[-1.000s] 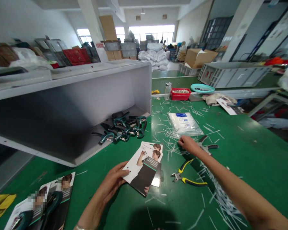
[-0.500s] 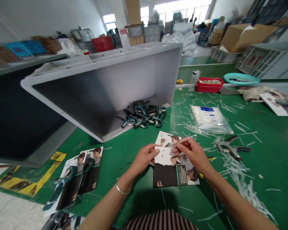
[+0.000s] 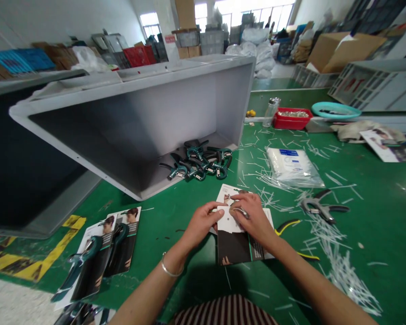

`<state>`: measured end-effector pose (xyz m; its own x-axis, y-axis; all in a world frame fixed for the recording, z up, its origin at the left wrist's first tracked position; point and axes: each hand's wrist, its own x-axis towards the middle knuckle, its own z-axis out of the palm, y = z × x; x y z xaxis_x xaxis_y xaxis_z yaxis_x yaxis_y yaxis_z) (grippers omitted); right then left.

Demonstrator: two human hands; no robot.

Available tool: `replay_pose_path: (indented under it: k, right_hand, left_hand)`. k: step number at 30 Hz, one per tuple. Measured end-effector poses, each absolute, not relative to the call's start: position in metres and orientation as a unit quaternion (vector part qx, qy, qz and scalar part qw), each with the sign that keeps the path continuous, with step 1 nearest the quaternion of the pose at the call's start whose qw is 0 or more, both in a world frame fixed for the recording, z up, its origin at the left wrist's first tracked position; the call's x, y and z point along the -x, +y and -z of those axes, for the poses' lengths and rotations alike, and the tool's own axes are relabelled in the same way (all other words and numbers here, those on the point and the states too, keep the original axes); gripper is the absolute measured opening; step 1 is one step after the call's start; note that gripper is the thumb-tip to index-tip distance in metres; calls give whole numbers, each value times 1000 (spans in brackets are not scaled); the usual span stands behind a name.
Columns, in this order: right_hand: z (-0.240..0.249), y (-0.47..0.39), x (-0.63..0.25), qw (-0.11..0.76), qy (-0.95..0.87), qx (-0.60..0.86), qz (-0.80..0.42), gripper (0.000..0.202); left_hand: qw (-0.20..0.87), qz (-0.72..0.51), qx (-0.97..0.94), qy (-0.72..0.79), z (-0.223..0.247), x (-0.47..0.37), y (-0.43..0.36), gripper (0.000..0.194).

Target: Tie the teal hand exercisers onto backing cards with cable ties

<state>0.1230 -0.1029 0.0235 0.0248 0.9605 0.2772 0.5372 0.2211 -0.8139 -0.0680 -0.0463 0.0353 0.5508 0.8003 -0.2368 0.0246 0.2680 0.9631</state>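
My left hand (image 3: 205, 221) grips the left edge of a printed backing card (image 3: 233, 246), its thumb on the white upper part beside small punched holes. My right hand (image 3: 252, 216) pinches a thin white cable tie (image 3: 238, 210) at the holes; fingers partly hide it. Another printed card (image 3: 222, 193) lies beneath, showing past the top edge. Black-and-yellow cutters (image 3: 287, 225) lie by my right forearm, partly covered by it. Right of them sits a grey hand grip (image 3: 320, 206). Two cards carrying green hand grips (image 3: 84, 255) lie at the left.
A tipped grey bin (image 3: 131, 117) holds several green-and-black hand grips (image 3: 199, 164). On the right are a bag of cable ties (image 3: 291, 164), a pile of loose ties (image 3: 345, 275), a red tray (image 3: 292, 118), a glass jar (image 3: 271, 113) and a turquoise dish (image 3: 336, 110).
My right hand has moved left across the card, bringing the cable tie to its holes. The cutters show more now. My left hand keeps its hold on the card.
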Motion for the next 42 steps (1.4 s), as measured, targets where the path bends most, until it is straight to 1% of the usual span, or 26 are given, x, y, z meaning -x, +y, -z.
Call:
replay_pose_path:
  k: [2, 5, 7, 11, 14, 19, 22, 25, 28, 31, 33, 38, 40, 42]
  right_hand:
    - [-23, -97, -130, 418, -644, 554, -322, 14]
    - [-21, -93, -139, 421, -582, 527, -453, 22]
    - [-20, -92, -142, 426, -555, 516, -495, 26]
    - [-20, -93, -142, 426, -516, 513, -538, 29]
    - [-18, -93, -141, 427, -507, 510, -549, 31]
    - [-18, -93, -141, 429, -502, 506, -555, 30]
    - [-20, -94, -141, 438, -502, 488, -564, 31]
    - [-23, -96, -142, 436, -485, 469, -596, 32]
    - [-22, -97, -143, 438, -467, 468, -609, 32]
    - [-18, -97, -143, 449, -476, 476, -587, 33]
    - [-16, -96, -144, 449, -490, 490, -564, 32]
    - [-14, -95, -143, 440, -520, 519, -517, 31]
    - [-16, -95, -141, 442, -524, 520, -509, 31]
    - [-18, -95, -139, 439, -526, 517, -513, 30]
  left_hand:
    - [708, -274, -530, 379, -35, 66, -46, 50]
    - [736, -259, -503, 373, -30, 67, -43, 50]
    - [727, -257, -512, 377, -23, 69, -41, 49]
    - [708, -224, -559, 368, -12, 72, -41, 37]
    - [745, -200, -529, 353, -8, 68, -43, 38]
    - [807, -195, -439, 342, -5, 60, -48, 41]
    - [820, -202, -419, 335, -3, 55, -50, 43]
    - [777, -244, -462, 351, -3, 53, -52, 39]
    - [687, -293, -545, 380, -4, 55, -54, 29]
    - [608, -320, -615, 388, -4, 63, -60, 18]
    - [599, -311, -634, 377, -3, 70, -66, 16]
    - [684, -254, -593, 341, 5, 84, -76, 24]
    - [661, -263, -611, 347, 7, 85, -77, 21]
    - [596, -274, -664, 359, 8, 86, -78, 17]
